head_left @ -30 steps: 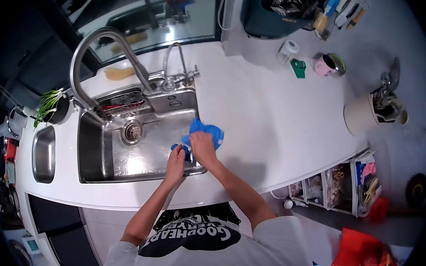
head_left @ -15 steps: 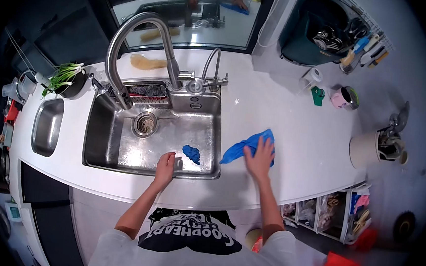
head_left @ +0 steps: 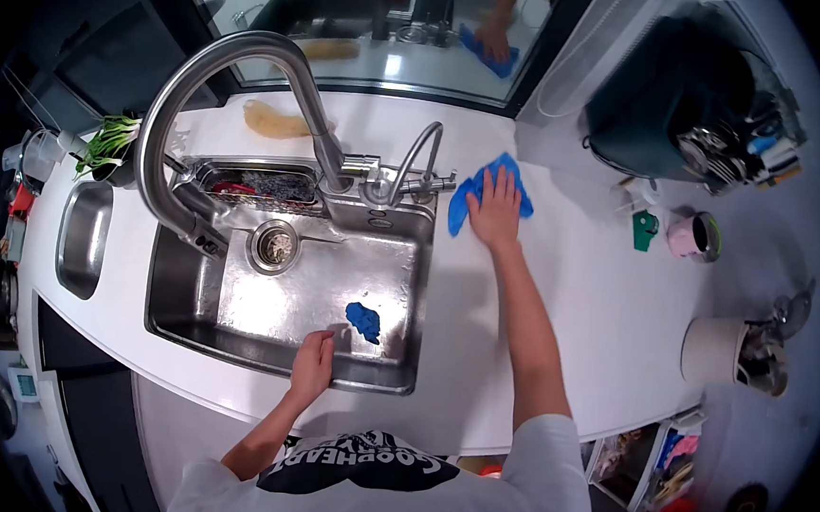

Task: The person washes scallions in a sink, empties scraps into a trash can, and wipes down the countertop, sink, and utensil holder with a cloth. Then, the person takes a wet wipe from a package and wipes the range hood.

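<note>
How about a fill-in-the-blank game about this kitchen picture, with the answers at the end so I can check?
1. The right hand is spread out on a ____ cloth.
2. A crumpled item lies on the bottom of the big ____.
3. In the picture, the leafy green stalks are on the ____ side of the big tap.

Missing words: blue; sink; left.
</note>
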Action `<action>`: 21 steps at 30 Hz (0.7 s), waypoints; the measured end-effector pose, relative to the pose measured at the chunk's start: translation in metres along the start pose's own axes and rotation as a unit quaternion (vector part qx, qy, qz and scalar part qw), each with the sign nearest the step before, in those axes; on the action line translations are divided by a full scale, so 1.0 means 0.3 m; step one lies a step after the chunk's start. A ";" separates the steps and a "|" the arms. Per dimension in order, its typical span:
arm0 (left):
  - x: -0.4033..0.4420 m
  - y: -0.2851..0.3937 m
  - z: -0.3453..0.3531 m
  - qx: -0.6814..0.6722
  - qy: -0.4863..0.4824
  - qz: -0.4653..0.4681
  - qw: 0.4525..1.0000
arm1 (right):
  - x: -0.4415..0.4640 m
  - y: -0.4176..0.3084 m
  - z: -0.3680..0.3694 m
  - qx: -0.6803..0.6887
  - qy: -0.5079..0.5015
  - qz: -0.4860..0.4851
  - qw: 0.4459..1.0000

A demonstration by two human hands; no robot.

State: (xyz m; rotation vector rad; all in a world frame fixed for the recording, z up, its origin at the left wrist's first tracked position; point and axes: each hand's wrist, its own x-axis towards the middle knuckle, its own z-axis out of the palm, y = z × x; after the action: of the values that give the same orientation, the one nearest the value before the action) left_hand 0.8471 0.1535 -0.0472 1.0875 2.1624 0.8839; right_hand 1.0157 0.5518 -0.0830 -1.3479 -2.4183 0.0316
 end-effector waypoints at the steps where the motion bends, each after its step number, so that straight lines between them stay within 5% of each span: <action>1: 0.001 0.012 -0.004 -0.001 0.003 -0.012 1.000 | 0.080 0.014 0.033 0.000 -0.017 -0.011 1.000; 11: 0.000 0.059 -0.010 0.026 0.023 -0.018 0.999 | 0.347 -0.028 0.089 0.015 -0.069 -0.051 0.996; 21: 0.027 -0.042 -0.025 -0.079 0.028 0.025 0.996 | -0.361 -0.196 -0.172 0.105 -0.118 -0.151 0.976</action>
State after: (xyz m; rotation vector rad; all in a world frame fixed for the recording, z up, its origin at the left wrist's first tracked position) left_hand 0.8316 0.1523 -0.0536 1.0535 2.0773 1.0996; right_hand 1.0359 0.4224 -0.0567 -0.9180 -2.7013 0.3744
